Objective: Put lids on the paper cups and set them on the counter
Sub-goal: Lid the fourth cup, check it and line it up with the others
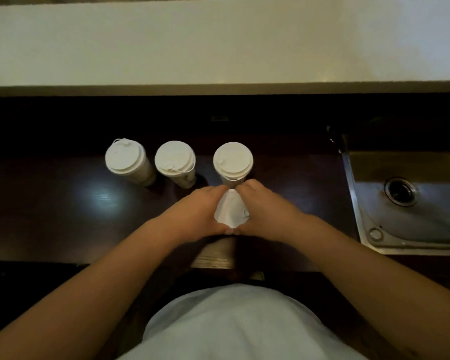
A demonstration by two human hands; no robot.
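While both hands cup lid (pixel 230 209) from either side, left hand (pixel 202 211) and right hand (pixel 263 210) curl round it, nearest lidded cup (pixel 233 161) just beyond fingertips; cup beneath hidden.

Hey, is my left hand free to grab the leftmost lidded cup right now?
Probably not yet. The left hand and right hand are both pressing the lid between them. The path to the leftmost cup looks unobstructed once it lets go.

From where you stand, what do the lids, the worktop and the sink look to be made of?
Lids: probably white moulded plastic, matte, with raised rims.
Worktop: dark wood or wood-look laminate, glossy; it mirrors a lamp glare and shows faint grain.
Sink: likely brushed stainless steel, grey and softly reflective, with a metal drain.
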